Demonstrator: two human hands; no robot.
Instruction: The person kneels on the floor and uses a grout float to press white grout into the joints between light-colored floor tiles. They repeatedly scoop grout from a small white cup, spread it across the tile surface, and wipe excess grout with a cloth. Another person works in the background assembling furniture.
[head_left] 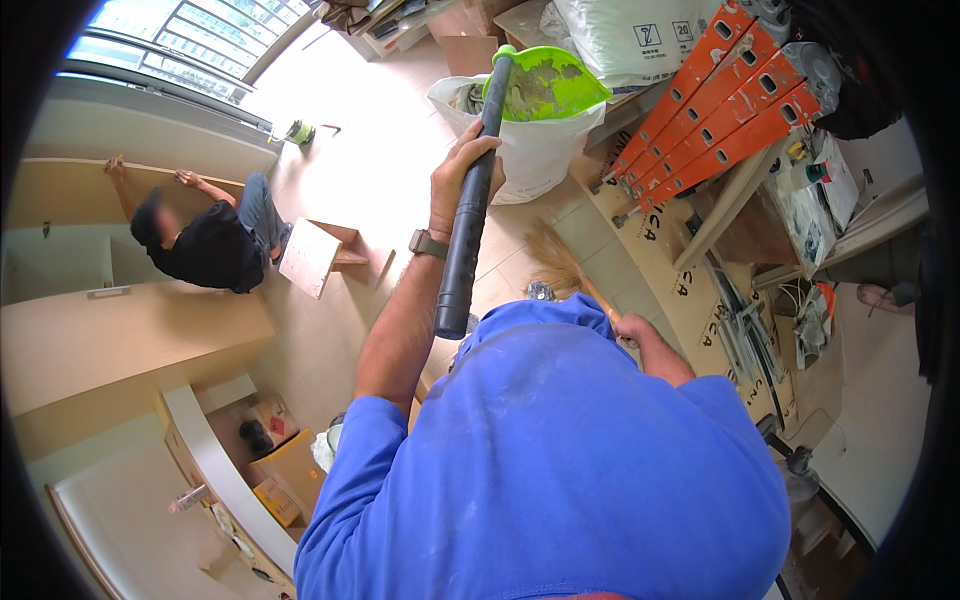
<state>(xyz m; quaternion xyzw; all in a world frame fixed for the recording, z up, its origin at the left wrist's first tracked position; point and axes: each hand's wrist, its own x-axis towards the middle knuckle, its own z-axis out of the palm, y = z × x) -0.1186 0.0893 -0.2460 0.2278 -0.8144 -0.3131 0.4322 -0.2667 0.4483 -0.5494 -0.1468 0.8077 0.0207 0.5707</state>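
My left hand (462, 172) is wrapped round the long black handle of a dustpan (572, 98). Its bright green pan, streaked with grey dust or plaster, rests at the mouth of a white sack (535, 160). Grey debris shows in the sack's opening, beside the pan. Lower and to the right, my right hand (632, 328) closes round the wooden handle of a broom (556, 262). The straw-coloured bristles point down at the tiled floor. My blue shirt hides part of the broom's handle.
On the left, another person (215, 240) crouches at a wooden cabinet (150, 330), near a small wooden stool (318, 258). An orange folded ladder (715, 115) leans at the right, by printed boards (650, 225). A full white bag (635, 45) stands behind the sack.
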